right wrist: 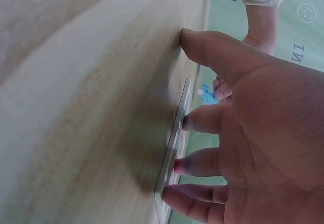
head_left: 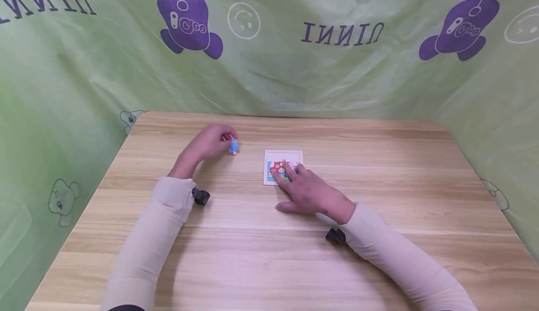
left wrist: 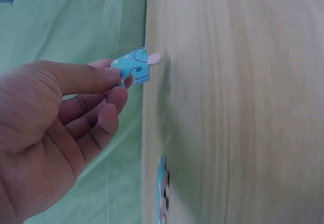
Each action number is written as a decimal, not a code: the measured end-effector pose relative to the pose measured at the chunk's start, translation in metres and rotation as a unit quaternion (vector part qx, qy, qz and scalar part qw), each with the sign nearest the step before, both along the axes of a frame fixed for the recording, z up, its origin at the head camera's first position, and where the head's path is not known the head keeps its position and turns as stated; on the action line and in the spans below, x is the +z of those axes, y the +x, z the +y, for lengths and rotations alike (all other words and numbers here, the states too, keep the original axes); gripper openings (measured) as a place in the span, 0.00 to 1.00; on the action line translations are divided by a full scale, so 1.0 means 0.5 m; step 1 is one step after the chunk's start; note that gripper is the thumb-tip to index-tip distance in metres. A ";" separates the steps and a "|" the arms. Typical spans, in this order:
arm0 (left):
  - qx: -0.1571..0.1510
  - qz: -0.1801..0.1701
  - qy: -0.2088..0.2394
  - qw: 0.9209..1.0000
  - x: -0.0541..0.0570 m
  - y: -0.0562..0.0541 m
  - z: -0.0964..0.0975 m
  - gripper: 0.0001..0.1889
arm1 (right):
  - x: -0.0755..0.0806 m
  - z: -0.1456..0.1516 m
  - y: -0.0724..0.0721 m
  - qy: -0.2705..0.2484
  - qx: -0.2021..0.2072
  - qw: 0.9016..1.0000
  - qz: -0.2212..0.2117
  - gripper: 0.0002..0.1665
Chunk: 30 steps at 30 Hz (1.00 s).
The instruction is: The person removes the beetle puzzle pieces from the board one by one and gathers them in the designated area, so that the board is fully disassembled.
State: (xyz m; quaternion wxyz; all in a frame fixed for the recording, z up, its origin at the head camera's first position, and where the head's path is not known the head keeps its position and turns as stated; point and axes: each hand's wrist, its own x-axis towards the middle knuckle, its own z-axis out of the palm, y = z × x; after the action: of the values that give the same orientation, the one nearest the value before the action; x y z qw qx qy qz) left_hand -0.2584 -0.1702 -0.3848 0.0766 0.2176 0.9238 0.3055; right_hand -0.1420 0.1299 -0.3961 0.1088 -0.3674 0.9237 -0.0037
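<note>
My left hand pinches a small blue puzzle piece between thumb and forefinger, over the far left of the table. Dots and a pink tab mark the piece, and the tab points away from the fingers in the left wrist view. My right hand rests with spread fingers on a square puzzle board, its thumb on the table beside it. The board has a pale frame, a bare upper strip and a colourful picture below, partly hidden by the fingers.
Another blue, shaped piece lies on the table near my left hand in the left wrist view. The wooden tabletop reaches back to a green printed curtain, which also hangs at both sides.
</note>
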 end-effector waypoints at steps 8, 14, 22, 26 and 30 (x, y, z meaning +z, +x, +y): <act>0.017 0.007 -0.015 1.000 -0.005 -0.006 -0.033 0.07 | -0.002 0.000 0.001 0.002 -0.003 1.000 -0.001 0.52; 0.022 0.000 -0.025 0.999 -0.010 -0.010 -0.047 0.07 | -0.002 0.001 0.000 -0.001 -0.005 1.000 -0.005 0.52; 0.026 0.004 -0.045 0.999 -0.017 -0.013 -0.057 0.07 | -0.001 0.002 -0.001 0.000 -0.006 1.000 -0.014 0.53; 0.027 0.003 -0.056 0.998 -0.016 -0.014 -0.060 0.07 | -0.001 0.002 -0.001 0.001 -0.007 1.000 -0.009 0.53; 0.027 0.003 -0.062 0.998 -0.019 -0.017 -0.063 0.07 | -0.002 0.002 -0.001 0.004 -0.006 1.000 -0.002 0.53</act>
State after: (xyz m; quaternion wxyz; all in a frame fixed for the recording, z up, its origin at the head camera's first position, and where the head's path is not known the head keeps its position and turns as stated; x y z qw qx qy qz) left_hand -0.2671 -0.2018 -0.3945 0.0788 0.1884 0.9467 0.2492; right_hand -0.1425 0.1311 -0.3971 0.1119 -0.3617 0.9256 -0.0010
